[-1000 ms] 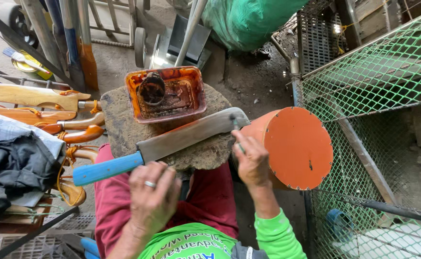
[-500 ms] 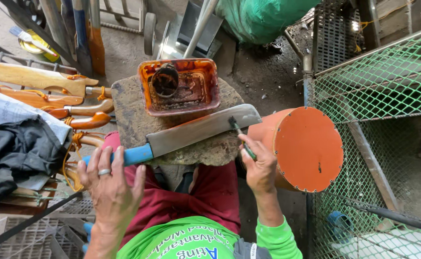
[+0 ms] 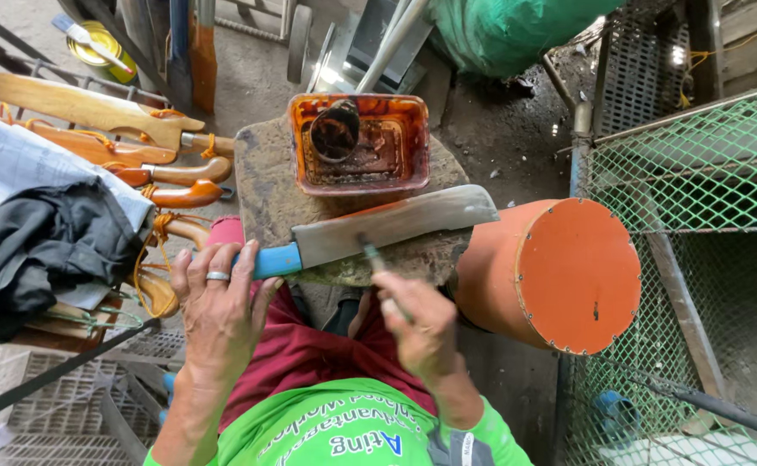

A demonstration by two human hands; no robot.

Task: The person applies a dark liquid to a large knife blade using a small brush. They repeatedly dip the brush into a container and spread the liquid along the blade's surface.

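A big knife with a broad steel blade (image 3: 413, 223) and a blue handle (image 3: 276, 259) lies flat across a worn stone block (image 3: 266, 185) above my lap. My left hand (image 3: 219, 306), with a ring on one finger, is wrapped over the end of the blue handle. My right hand (image 3: 421, 326) pinches a thin dark-green tool (image 3: 371, 252). The tool's tip rests on the blade near its middle, close to the lower edge.
A rusty orange tray (image 3: 395, 168) with a dark cup in it sits on the block behind the knife. An orange drum (image 3: 568, 272) lies at the right against green wire mesh (image 3: 697, 173). Wooden sheaths (image 3: 76, 108) and dark cloth (image 3: 42, 250) are piled at the left.
My left hand has come up from my lap and taken the blue handle. My right hand has moved with the tool from the blade's tip end toward its middle.
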